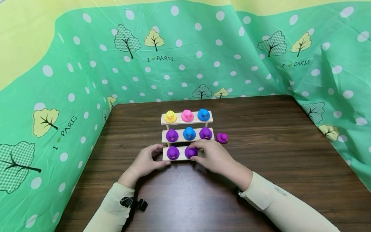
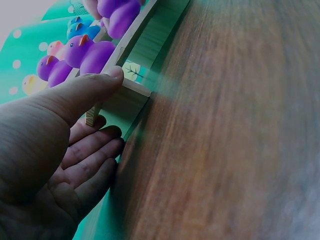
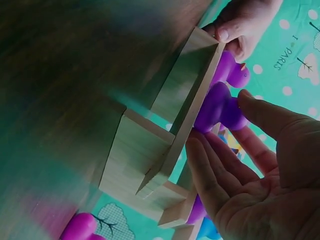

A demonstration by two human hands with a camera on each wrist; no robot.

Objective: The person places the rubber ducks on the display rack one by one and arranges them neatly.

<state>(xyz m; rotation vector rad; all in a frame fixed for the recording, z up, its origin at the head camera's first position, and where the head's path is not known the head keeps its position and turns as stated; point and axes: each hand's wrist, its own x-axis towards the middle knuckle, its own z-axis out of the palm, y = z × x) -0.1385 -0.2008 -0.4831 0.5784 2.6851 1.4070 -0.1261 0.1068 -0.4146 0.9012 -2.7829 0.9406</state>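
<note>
A three-tier wooden display stand [image 1: 181,154] carries rubber ducks. My left hand [image 1: 145,162] grips the left end of its lowest board, thumb [image 2: 102,82] at the front edge and fingers behind. With thumb and fingers my right hand [image 1: 214,156] pinches a purple duck [image 3: 215,107] at the middle of that board; the duck's base is right at the board. Left of it sits another purple duck [image 1: 173,153]. The middle board holds a purple duck [image 1: 172,135], a blue duck [image 1: 189,133] and a second purple duck [image 1: 205,132].
Along the top board stand a yellow duck [image 1: 170,116], a pink duck [image 1: 187,115] and a blue duck [image 1: 204,114]. A magenta-purple duck [image 1: 222,138] lies on the dark wooden table [image 1: 261,129], right of the stand. Green dotted cloth [image 1: 162,77] hangs around the table.
</note>
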